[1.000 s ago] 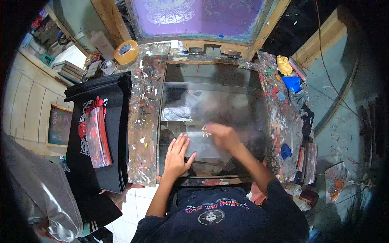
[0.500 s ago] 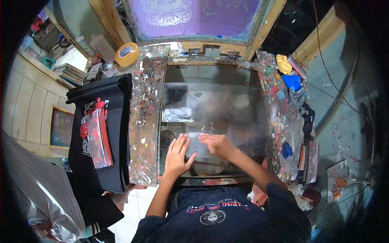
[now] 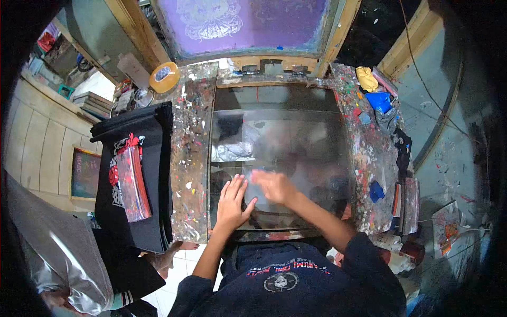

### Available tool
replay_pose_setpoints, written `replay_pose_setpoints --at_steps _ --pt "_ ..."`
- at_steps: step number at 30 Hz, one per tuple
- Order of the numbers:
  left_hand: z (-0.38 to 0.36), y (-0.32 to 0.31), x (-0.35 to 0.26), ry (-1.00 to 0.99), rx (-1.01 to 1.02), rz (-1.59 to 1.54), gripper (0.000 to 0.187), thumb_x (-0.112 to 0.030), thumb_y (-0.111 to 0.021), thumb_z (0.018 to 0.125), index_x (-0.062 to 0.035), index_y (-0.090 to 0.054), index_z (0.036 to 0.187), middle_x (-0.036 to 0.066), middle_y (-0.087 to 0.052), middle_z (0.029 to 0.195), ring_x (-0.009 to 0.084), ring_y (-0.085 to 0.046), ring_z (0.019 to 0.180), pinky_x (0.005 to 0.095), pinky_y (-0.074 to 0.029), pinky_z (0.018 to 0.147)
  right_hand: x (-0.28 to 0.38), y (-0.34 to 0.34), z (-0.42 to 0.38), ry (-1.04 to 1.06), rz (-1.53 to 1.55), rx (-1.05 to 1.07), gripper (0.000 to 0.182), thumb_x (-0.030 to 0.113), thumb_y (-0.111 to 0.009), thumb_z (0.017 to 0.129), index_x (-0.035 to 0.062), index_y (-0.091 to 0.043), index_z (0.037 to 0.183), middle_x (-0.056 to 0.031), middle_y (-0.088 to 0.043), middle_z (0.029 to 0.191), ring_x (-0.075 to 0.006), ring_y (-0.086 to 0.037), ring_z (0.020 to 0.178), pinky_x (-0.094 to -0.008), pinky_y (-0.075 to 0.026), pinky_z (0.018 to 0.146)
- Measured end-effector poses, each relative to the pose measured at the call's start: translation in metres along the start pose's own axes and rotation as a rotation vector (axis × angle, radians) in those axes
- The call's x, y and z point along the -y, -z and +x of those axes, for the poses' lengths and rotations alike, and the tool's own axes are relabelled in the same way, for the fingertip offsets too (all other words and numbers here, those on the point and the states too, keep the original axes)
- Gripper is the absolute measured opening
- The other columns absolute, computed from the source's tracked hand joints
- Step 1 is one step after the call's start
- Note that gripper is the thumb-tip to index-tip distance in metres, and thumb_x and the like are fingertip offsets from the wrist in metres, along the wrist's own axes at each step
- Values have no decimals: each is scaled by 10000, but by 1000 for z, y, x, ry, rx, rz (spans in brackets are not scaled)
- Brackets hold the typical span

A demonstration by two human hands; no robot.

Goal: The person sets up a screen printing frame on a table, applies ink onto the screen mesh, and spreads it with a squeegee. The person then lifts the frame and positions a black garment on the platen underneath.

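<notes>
A sheet of glass [image 3: 311, 140] lies before me, cloudy and reflective, set between paint-splashed boards. My left hand [image 3: 231, 207] rests on its near left part, palm down with the fingers stretched out. Just to the right, my right hand [image 3: 275, 186] is over the glass with its fingers bunched together and blurred by motion. A pale, translucent patch [image 3: 253, 206] shows on the glass between the two hands. What the right fingertips hold is too smeared to make out.
Left of the paint-spotted board [image 3: 190, 142] is a stack of black fabric pieces [image 3: 153, 195] with a clear-and-red packet [image 3: 133, 185] on it. A tape roll [image 3: 164, 77] sits at the back left. Behind stands a purple printing screen [image 3: 264, 26]. Blue plastic [image 3: 379, 101] lies right.
My right hand has shifted slightly left and toward me across the glass, its fingers now blurred. My left hand stays in place. The whole view has tilted a little.
</notes>
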State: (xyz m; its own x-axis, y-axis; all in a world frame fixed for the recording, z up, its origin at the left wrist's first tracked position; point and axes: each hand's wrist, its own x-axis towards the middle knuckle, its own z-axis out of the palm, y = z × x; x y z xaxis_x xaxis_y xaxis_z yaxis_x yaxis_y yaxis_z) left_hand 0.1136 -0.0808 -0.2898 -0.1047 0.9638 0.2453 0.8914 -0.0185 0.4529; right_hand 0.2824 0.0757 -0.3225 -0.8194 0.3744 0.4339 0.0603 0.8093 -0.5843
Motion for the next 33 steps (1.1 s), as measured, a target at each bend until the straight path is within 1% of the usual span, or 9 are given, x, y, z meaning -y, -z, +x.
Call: replay_pose_setpoints --at_steps 3,4,8,15,19,23,26,29,33 --pt "0 0 -1 10 -1 4 637 -366 -720 938 7 -570 1431 193 -510 1548 341 -427 1491 509 -314 1228 -25 16 -8 -56 10 25 348 20 -613 857 27 -723 1187 -175 -708 1296 -364 -674 1221 -415 -566 1021" --pt "0 1 -1 6 -4 0 638 -364 -724 934 8 -572 1429 192 -516 1543 341 -430 1490 504 -316 1228 -21 40 11 -307 -17 119 346 19 -592 867 19 -716 1189 -186 -711 1287 -354 -679 1219 -411 -555 1044" --pt "-1 0 -2 14 -25 -25 627 -332 -758 908 -15 -584 1420 174 -512 1551 351 -430 1486 523 -318 1226 1 3 6 -12 -43 -58 351 43 -620 834 8 -716 1170 -213 -701 1287 -344 -666 1233 -423 -545 1054" --pt "-2 -1 -2 12 -29 -22 613 -330 -751 916 -7 -591 1412 185 -519 1542 355 -435 1483 516 -315 1230 -1 35 1 -203 -160 -80 443 22 -614 849 29 -669 1289 -200 -672 1347 -351 -622 1304 -426 -530 1091" --pt "0 4 -5 2 -39 -40 597 -312 -743 923 13 -591 1400 201 -535 1521 367 -451 1469 525 -330 1217 23 31 -31 -72 -149 7 438 88 -628 868 -31 -649 1288 -231 -632 1386 -376 -593 1327 -459 -466 1150" --pt "-2 1 -5 -6 -66 -51 606 -318 -756 909 8 -595 1394 192 -535 1523 374 -450 1469 530 -325 1221 22 31 -14 -200 -186 -13 593 232 -628 938 -52 -516 1446 -237 -544 1497 -385 -478 1443 -496 -357 1225" --pt "0 4 -6 -1 -62 -50 601 -312 -755 912 13 -595 1393 192 -539 1520 376 -448 1470 531 -328 1217 57 16 -34 -81 -210 96 661 312 -603 975 -56 -456 1504 -252 -488 1552 -394 -416 1488 -495 -298 1254" --pt "1 4 -7 -4 -62 -52 600 -310 -748 918 14 -593 1398 193 -534 1527 373 -450 1470 530 -328 1216 30 41 -21 -233 -286 122 701 359 -574 1002 -79 -422 1528 -257 -424 1604 -397 -378 1513 -502 -268 1266" --pt "1 2 -5 2 -56 -45 610 -310 -747 916 9 -585 1410 191 -521 1542 370 -446 1474 530 -323 1219 39 10 -12 -169 -255 104 735 395 -554 1018 -78 -383 1554 -248 -399 1624 -378 -350 1534 -499 -235 1280"
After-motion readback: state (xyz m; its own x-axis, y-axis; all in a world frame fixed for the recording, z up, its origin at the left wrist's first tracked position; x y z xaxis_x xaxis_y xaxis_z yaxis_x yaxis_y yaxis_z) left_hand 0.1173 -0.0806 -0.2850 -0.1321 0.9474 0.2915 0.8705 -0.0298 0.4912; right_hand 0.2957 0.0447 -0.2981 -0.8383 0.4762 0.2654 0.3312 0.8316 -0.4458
